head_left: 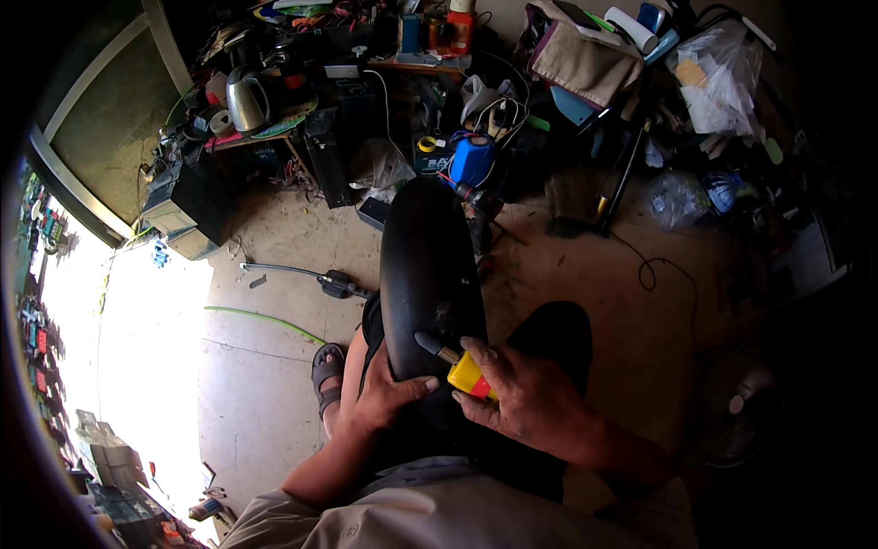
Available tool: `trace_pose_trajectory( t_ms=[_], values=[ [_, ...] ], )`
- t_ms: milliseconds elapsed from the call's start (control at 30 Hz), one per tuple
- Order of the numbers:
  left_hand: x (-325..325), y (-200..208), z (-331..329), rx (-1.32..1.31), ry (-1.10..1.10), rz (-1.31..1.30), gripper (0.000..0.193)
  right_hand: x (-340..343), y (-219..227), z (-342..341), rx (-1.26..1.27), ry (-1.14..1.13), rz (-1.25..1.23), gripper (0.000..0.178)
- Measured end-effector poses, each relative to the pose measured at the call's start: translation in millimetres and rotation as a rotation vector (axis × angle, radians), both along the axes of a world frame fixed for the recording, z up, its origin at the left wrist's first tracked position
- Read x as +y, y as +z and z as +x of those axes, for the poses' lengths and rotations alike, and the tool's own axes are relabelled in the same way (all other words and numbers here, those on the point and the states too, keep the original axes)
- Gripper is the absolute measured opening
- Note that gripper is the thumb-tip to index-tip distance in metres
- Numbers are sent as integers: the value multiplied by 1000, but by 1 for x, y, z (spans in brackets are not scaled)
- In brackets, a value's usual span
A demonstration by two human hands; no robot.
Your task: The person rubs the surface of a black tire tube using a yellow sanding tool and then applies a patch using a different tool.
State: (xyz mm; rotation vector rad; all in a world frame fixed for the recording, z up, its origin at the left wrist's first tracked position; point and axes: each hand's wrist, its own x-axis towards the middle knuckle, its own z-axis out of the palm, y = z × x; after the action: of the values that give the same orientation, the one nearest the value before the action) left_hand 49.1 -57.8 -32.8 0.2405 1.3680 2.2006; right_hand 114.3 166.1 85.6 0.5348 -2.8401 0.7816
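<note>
Across my lap rests a smooth, curved black rubber inner tube (422,265), its far end reaching toward the clutter ahead. My left hand (395,393) is closed on its near left side, with the thumb lying on top. In my right hand (530,398) I grip a small yellow hand tool (469,374) with a red band. A dark grey cone-shaped tip (427,343) juts from the tool toward the upper left, just over the rubber; whether it touches I cannot tell. Just beyond the tip is a dull, scuffed patch (444,320) on the tube.
A power drill (479,198) and a blue battery pack (472,161) lie past the tube. A steel kettle (246,101) stands on a low table at the far left. On the floor are a hose fitting (338,283), a green hose (265,317) and, farther right, a black cable (651,264).
</note>
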Motion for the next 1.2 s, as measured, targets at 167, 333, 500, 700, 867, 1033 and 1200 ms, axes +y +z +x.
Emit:
trace_pose_trajectory(
  t_ms=[167,333,500,700,867,1033,1200],
  values=[
    [3,10,0,10,35,-8,92,7,-2,-5,21,-34,54,69],
    [4,9,-1,11,41,-44,95,10,-5,-5,27,-70,30,70],
    [4,23,-2,9,56,-92,102,8,-6,2,-20,-103,-9,68],
    [3,2,0,-8,59,-20,103,10,-15,9,34,-34,-85,70],
    [4,2,1,9,71,-43,99,13,-16,11,-19,-76,-110,70],
    [-1,1,-2,8,-3,24,95,16,-5,21,-141,52,-128,70],
    [-2,-8,0,33,43,28,95,30,-7,36,-7,35,-398,71]
  ],
)
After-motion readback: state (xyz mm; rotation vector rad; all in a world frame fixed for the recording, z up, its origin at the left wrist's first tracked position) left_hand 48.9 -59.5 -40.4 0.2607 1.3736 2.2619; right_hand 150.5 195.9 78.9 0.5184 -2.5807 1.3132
